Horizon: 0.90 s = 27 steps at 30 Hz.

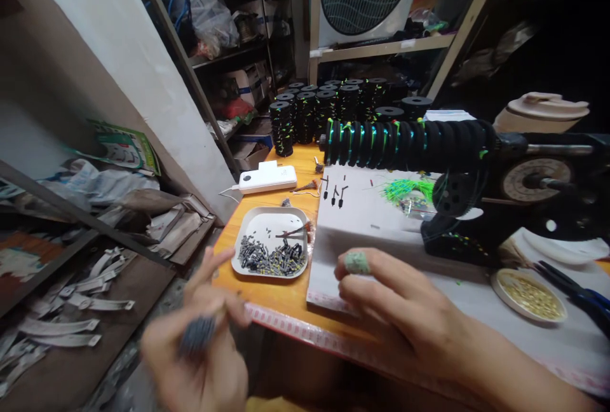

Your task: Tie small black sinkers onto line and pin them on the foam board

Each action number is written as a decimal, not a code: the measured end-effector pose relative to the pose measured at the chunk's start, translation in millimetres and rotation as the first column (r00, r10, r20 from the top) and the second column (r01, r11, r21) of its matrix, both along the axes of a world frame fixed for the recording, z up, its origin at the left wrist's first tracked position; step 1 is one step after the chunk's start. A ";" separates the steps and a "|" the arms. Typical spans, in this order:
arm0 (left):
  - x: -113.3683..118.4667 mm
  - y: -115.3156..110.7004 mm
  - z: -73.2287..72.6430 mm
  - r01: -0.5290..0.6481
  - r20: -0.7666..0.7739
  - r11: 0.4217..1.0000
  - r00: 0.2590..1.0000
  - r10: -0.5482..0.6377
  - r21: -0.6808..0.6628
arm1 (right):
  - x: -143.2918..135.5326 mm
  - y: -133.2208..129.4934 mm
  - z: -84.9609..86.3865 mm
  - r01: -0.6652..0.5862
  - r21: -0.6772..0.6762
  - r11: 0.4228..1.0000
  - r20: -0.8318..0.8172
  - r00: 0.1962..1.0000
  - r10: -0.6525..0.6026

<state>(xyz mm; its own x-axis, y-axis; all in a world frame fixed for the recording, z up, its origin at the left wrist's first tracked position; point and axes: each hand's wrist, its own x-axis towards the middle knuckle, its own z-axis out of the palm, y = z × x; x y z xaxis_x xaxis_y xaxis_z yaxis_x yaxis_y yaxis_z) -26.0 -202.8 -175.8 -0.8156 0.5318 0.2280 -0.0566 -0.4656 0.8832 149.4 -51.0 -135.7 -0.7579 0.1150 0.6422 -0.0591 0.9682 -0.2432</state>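
Observation:
My left hand (210,342) is raised in front of the table edge, smeared by motion. A dark grey patch (197,334) shows on it, a wrap or a small held thing; I cannot tell which. One finger points toward the white tray (239,224), which holds many small dark grey and yellowish pieces (271,256) and tweezers-like dark prongs (294,231). My right hand (400,301) hovers over the front edge of the white sheet, fingers curled and a green wrap (357,263) on one finger. Its thumb and whatever it may grip are hidden.
A black ridged roller (405,144) with green strands lies across a machine (534,177). Behind stand several black spools (305,110). Bright green strands (407,189), a dish of golden beads (528,295), dark-handled pliers (579,297) and a white power bank (267,178) are on the table.

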 end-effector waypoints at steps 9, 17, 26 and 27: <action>-86.9 86.9 38.4 0.036 -0.662 0.674 0.156 -0.733 -0.738 | -6.6 -12.5 -0.4 0.036 -0.218 0.975 0.022 0.999 -0.032; -90.8 120.2 40.3 0.054 -0.568 0.566 -0.013 -0.823 -0.822 | -5.7 -9.9 -4.0 0.053 -0.404 0.913 -0.014 0.998 -0.064; -28.6 72.0 43.6 0.373 -0.387 0.781 0.710 -0.588 -0.501 | -5.9 -16.2 2.9 0.071 -0.515 0.854 -0.036 0.994 -0.104; -16.9 66.7 36.8 0.445 -0.222 0.802 0.802 -0.555 -0.399 | -5.9 -16.8 3.8 0.073 -0.520 0.851 -0.040 0.993 -0.109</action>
